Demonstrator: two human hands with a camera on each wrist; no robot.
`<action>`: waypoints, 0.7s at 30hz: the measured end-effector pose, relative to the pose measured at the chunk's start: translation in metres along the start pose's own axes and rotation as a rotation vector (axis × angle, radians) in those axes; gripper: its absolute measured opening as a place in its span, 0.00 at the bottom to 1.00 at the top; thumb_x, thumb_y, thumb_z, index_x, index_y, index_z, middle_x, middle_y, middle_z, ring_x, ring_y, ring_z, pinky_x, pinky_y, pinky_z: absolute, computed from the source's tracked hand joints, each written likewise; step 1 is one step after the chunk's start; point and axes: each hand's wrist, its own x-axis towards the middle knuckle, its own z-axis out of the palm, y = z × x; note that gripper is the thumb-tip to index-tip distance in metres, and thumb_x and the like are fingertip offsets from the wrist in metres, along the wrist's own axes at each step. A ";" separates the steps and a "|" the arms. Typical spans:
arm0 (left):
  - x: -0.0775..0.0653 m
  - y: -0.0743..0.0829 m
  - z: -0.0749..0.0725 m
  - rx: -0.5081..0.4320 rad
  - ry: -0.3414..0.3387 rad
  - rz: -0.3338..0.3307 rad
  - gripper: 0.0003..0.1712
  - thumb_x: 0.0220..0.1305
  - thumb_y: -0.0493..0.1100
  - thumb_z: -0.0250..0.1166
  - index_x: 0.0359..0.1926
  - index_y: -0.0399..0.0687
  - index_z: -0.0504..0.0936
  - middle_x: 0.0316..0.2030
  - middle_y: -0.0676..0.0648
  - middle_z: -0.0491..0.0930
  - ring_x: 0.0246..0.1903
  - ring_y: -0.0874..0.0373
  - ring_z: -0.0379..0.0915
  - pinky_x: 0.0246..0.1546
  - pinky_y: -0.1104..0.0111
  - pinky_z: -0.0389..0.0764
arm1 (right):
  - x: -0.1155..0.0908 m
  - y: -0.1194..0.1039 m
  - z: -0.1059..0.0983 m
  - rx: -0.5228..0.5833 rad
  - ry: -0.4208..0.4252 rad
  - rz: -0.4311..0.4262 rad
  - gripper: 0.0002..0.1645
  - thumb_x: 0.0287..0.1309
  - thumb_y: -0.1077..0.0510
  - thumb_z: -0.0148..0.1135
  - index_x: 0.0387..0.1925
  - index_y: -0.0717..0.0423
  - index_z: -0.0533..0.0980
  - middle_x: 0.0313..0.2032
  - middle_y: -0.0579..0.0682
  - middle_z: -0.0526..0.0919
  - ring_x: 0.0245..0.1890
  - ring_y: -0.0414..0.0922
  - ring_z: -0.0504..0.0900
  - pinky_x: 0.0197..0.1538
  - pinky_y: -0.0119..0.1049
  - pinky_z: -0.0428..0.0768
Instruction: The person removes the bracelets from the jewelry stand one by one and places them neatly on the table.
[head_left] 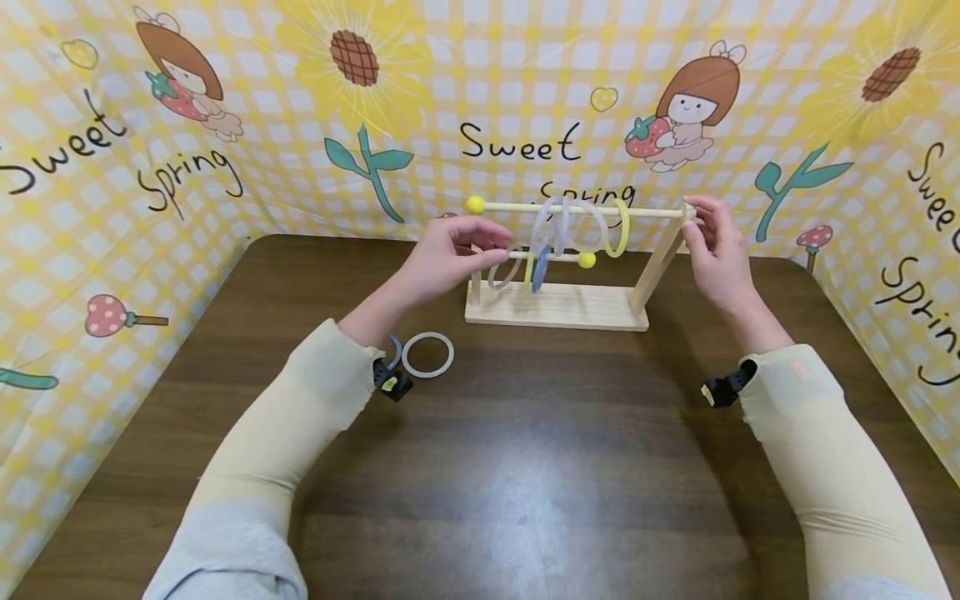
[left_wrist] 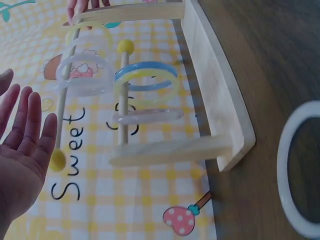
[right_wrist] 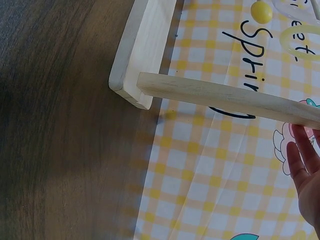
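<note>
A wooden ring stand (head_left: 555,307) holds two rods, one above the other, each tipped with a yellow ball. Pale translucent rings (left_wrist: 85,75) and a yellow ring (head_left: 619,228) hang on the upper rod. The lower rod carries a blue ring (head_left: 539,271), another yellow ring and a pinkish clear ring (left_wrist: 150,115). My left hand (head_left: 450,257) is beside the upper rod's ball end, its fingers extended and holding nothing. With thumb and fingers, my right hand (head_left: 718,254) grips the top of the tall right post (right_wrist: 210,97).
A white ring (head_left: 406,357) lies on the brown table (head_left: 510,450) left of the stand. Next to it is a blue ring (head_left: 395,350), partly hidden by the left wrist. A yellow checked cloth (head_left: 270,150) with printed drawings stands around the table.
</note>
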 end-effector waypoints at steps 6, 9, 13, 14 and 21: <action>0.011 -0.007 0.018 -0.080 0.035 -0.045 0.14 0.62 0.36 0.68 0.48 0.35 0.82 0.40 0.45 0.83 0.40 0.55 0.78 0.39 0.67 0.77 | 0.001 0.008 0.001 0.001 0.004 -0.002 0.19 0.70 0.69 0.47 0.60 0.72 0.64 0.53 0.65 0.74 0.40 0.33 0.73 0.42 0.24 0.70; 0.014 -0.013 0.027 -0.089 0.089 -0.027 0.14 0.61 0.35 0.68 0.49 0.35 0.82 0.39 0.45 0.83 0.39 0.55 0.78 0.39 0.67 0.78 | 0.000 0.007 0.002 0.000 0.006 -0.004 0.19 0.70 0.70 0.47 0.59 0.72 0.64 0.54 0.67 0.74 0.40 0.32 0.73 0.43 0.24 0.70; 0.018 -0.019 0.035 -0.082 0.179 0.002 0.14 0.61 0.36 0.69 0.48 0.36 0.82 0.37 0.45 0.83 0.38 0.56 0.78 0.42 0.65 0.79 | -0.003 -0.012 0.003 0.010 0.001 -0.006 0.19 0.70 0.70 0.46 0.59 0.74 0.64 0.54 0.72 0.73 0.40 0.32 0.73 0.42 0.24 0.69; 0.019 -0.021 0.036 -0.083 0.199 0.006 0.15 0.61 0.36 0.69 0.48 0.36 0.82 0.37 0.45 0.83 0.37 0.56 0.78 0.42 0.64 0.79 | -0.003 -0.012 0.003 0.013 0.002 -0.006 0.19 0.69 0.70 0.46 0.59 0.74 0.64 0.54 0.73 0.73 0.40 0.32 0.73 0.42 0.24 0.69; 0.028 -0.028 0.042 -0.107 0.256 0.001 0.14 0.60 0.36 0.70 0.47 0.36 0.82 0.39 0.45 0.82 0.38 0.56 0.78 0.43 0.64 0.79 | 0.002 0.013 0.000 0.020 0.012 -0.001 0.20 0.70 0.69 0.46 0.60 0.71 0.64 0.54 0.69 0.73 0.40 0.33 0.73 0.42 0.24 0.69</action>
